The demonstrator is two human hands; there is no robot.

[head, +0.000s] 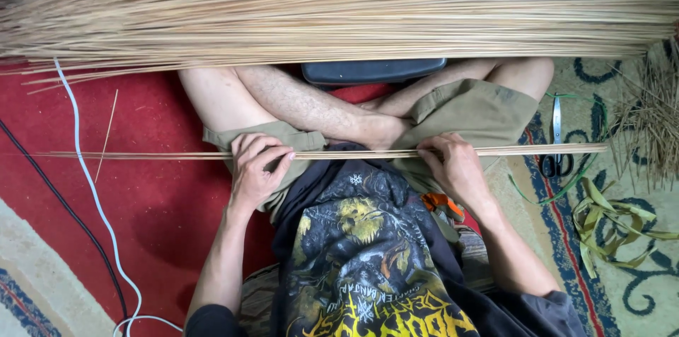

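While the thin bundle of sticks (332, 154) lies level across the person's lap, stretching well past both knees, each hand grips it from above. The left hand (256, 171) has its fingers (272, 160) curled over the bundle and pinching it against the thumb; the right hand (456, 166) closes round it in the same way, fingers pressed together over the sticks. To do this step well, I judge that both grips should stay even, so the slender sticks stay side by side and do not fan out or bow between the hands, and the ends stay flush.

Beyond the crossed legs, a far larger heap of the same pale sticks (339, 15) lies across the floor, covering part of a dark cushion (373, 70). A few loose sticks rest on the red carpet (148, 202) to the left, beside a white cable (95, 202) and a black one. To the right, scissors (556, 142) lie on the patterned rug, near green straps (608, 227) and a frayed tuft of fibres (651, 125).
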